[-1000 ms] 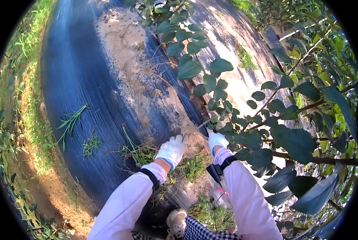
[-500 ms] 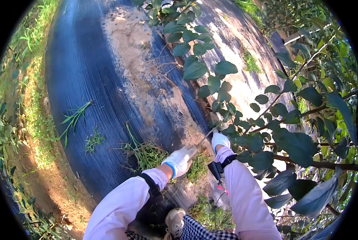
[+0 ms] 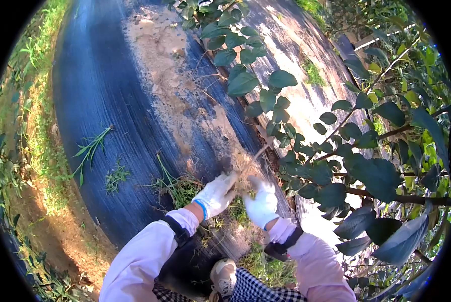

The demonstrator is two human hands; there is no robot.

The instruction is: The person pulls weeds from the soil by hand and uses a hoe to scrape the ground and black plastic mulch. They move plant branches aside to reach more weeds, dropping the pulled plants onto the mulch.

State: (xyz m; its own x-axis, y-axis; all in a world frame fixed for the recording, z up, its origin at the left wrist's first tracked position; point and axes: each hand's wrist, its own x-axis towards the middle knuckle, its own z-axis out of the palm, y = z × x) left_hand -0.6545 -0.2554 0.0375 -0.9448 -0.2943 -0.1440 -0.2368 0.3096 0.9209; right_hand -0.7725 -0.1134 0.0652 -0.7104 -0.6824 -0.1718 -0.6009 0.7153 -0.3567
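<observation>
Right hand has swung in beside left hand, which grips the weed clump between them; right's grip unclear.

Hands: two, left hand and right hand. White gloves: two, one per hand.
Pink sleeves: two, left sleeve, right sleeve.
Black wrist straps: two, left strap, right strap.
Weed clump at fingertips: one, blurred.
Loose weed bunches on ground sheet: three, far bunch, middle bunch, near bunch.
Black sheet strips: two, left strip, right strip.
Sandy soil band: one.
Shoe: one.
Leaves: too many to count.
</observation>
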